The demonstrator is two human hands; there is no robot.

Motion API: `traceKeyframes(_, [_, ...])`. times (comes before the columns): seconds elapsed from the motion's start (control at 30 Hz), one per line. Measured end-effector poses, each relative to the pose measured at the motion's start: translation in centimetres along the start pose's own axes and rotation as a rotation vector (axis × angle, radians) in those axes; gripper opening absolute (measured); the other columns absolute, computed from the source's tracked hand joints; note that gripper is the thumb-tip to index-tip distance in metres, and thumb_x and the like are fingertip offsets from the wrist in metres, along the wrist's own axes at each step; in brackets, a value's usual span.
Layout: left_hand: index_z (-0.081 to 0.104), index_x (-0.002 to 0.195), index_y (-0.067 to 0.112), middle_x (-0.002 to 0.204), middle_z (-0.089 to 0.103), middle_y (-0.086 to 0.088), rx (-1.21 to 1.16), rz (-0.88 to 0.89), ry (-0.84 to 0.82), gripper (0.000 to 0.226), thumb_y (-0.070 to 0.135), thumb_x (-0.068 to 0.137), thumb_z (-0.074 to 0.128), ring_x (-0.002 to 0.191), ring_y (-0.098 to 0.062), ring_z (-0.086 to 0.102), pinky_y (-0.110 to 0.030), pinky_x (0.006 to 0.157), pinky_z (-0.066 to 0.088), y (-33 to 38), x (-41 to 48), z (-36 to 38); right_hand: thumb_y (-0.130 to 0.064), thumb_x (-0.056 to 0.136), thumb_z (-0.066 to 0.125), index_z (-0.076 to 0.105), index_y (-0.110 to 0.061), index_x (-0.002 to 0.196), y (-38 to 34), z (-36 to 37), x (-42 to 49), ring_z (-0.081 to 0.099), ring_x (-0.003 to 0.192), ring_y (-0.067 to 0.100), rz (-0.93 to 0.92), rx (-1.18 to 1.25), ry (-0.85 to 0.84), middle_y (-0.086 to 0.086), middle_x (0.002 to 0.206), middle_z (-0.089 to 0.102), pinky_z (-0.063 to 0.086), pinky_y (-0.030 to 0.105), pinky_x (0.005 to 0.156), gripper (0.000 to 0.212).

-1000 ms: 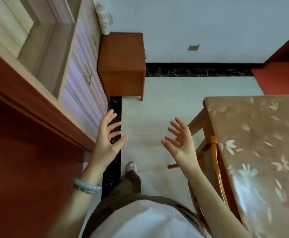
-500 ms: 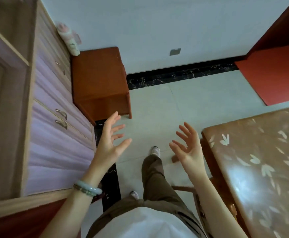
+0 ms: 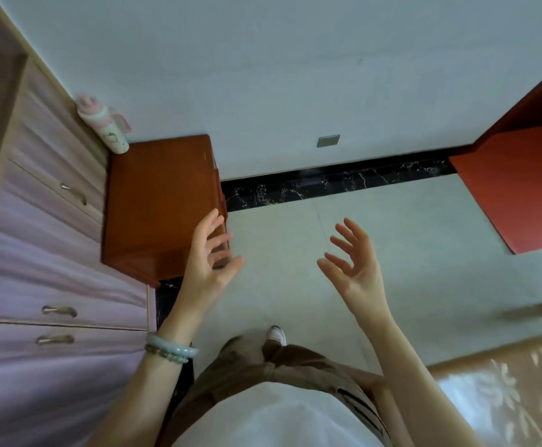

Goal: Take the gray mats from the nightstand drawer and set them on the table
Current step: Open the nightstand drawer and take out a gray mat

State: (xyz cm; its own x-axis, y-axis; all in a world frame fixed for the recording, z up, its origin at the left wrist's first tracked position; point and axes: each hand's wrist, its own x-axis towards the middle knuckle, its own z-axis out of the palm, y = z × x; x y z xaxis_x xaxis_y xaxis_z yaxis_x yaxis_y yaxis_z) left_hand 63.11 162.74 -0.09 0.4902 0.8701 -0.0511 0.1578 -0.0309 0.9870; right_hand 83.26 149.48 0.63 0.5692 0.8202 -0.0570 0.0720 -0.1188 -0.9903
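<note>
Both bare forearms extend forward at chest height. Left hand (image 3: 205,269): fingers (image 3: 210,224) spread and empty, palm turned inward; a pale green bangle and a beaded bracelet sit on the wrist. Right hand (image 3: 355,267): fingers (image 3: 353,232) splayed, slightly curled, palm facing left, holding nothing.

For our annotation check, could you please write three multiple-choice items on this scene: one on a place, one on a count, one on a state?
1. Where does the pink bottle stand?
A. On the back corner of the nightstand
B. On the table
C. On the floor

2. How many bracelets show on the left wrist?
A. None
B. Two
C. Five

3. What state are the hands in?
A. Both holding gray mats
B. Both open and empty
C. Both clenched

Answers: 1 A, it stands at the wall-side corner of the top; 2 B, a pale bangle beside a beaded strand; 3 B, left hand and right hand show spread fingers.
</note>
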Motion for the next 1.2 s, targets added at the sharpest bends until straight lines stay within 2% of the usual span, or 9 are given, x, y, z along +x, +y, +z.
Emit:
traceKeyframes(0.13, [0.03,0.139,0.046,0.147,0.039,0.008,0.001,-0.02,0.036,0.077,0.022,0.077,0.069,0.124,-0.007,0.05,-0.036,0.101,0.046,0.1,5.3,1.1,-0.007,0.082,0.07,0.037,-0.025,0.139,-0.1,-1.1,5.6,0.05,0.123,0.008,0.008,0.001,-0.012,-0.002,0.139,0.045,0.05,0.026,0.093,0.069])
traceKeyframes(0.27, [0.028,0.144,0.039,0.148,0.038,0.007,0.012,-0.03,0.051,0.08,0.021,0.077,0.069,0.124,-0.008,0.05,-0.039,0.103,0.045,0.0,10.7,1.9,-0.008,0.082,0.07,0.038,-0.027,0.138,0.2,-1.9,11.1,0.051,0.122,0.006,0.019,-0.01,-0.058,-0.004,0.139,0.046,0.05,0.025,0.093,0.068])
traceKeyframes(0.43, [0.031,0.141,0.037,0.146,0.039,0.005,-0.021,-0.016,0.097,0.077,0.005,0.083,0.069,0.122,-0.006,0.052,-0.036,0.101,0.047,-0.1,18.8,3.4,-0.006,0.081,0.071,0.039,-0.026,0.137,0.6,-2.7,20.3,0.052,0.12,0.006,0.009,-0.013,-0.084,-0.003,0.139,0.047,0.05,0.022,0.091,0.068])
traceKeyframes(0.53, [0.031,0.142,0.034,0.145,0.041,0.006,-0.06,-0.007,0.179,0.076,0.008,0.082,0.07,0.12,-0.006,0.053,-0.03,0.097,0.049,-0.3,24.9,4.4,-0.004,0.08,0.071,0.039,-0.024,0.138,1.2,-2.6,27.3,0.052,0.121,0.009,-0.006,-0.03,-0.137,-0.001,0.138,0.047,0.051,0.025,0.092,0.069])
traceKeyframes(0.67, [0.032,0.142,0.033,0.144,0.041,0.005,-0.124,-0.007,0.311,0.076,0.012,0.079,0.068,0.12,-0.006,0.054,-0.027,0.095,0.049,-0.1,32.9,5.5,-0.004,0.08,0.071,0.041,-0.03,0.136,0.9,-1.9,37.1,0.052,0.122,0.008,-0.031,-0.088,-0.261,-0.002,0.139,0.048,0.05,0.028,0.094,0.068])
traceKeyframes(0.83, [0.036,0.13,0.049,0.137,0.044,0.015,-0.17,-0.054,0.458,0.074,0.015,0.074,0.069,0.117,-0.005,0.055,-0.028,0.094,0.05,0.7,39.9,5.7,-0.015,0.077,0.071,0.042,-0.041,0.131,-1.7,0.5,47.5,0.052,0.122,0.006,-0.042,-0.108,-0.449,-0.01,0.136,0.05,0.05,0.025,0.093,0.067])
traceKeyframes(1.0, [0.033,0.134,0.043,0.139,0.042,0.011,-0.171,-0.109,0.547,0.075,0.014,0.075,0.07,0.119,-0.006,0.054,-0.031,0.096,0.048,0.9,42.7,4.5,-0.007,0.081,0.071,0.039,-0.043,0.129,-3.6,3.8,53.5,0.05,0.123,0.006,-0.065,-0.13,-0.624,-0.009,0.139,0.047,0.049,0.028,0.095,0.068])
traceKeyframes(1.13, [0.031,0.138,0.043,0.144,0.04,0.009,-0.157,-0.15,0.705,0.077,0.017,0.077,0.071,0.119,-0.004,0.053,-0.028,0.093,0.049,0.7,42.9,3.2,-0.009,0.081,0.071,0.039,-0.038,0.131,-4.2,6.8,56.5,0.051,0.122,0.004,-0.078,-0.172,-0.803,-0.01,0.138,0.047,0.049,0.025,0.095,0.066])
traceKeyframes(1.2, [0.03,0.139,0.043,0.144,0.04,0.01,-0.145,-0.174,0.795,0.078,0.012,0.081,0.071,0.12,-0.004,0.053,-0.029,0.094,0.048,0.4,42.3,3.1,-0.008,0.082,0.07,0.038,-0.038,0.13,-4.3,8.2,57.7,0.051,0.121,0.004,-0.093,-0.199,-0.905,-0.009,0.138,0.047,0.049,0.023,0.094,0.065])
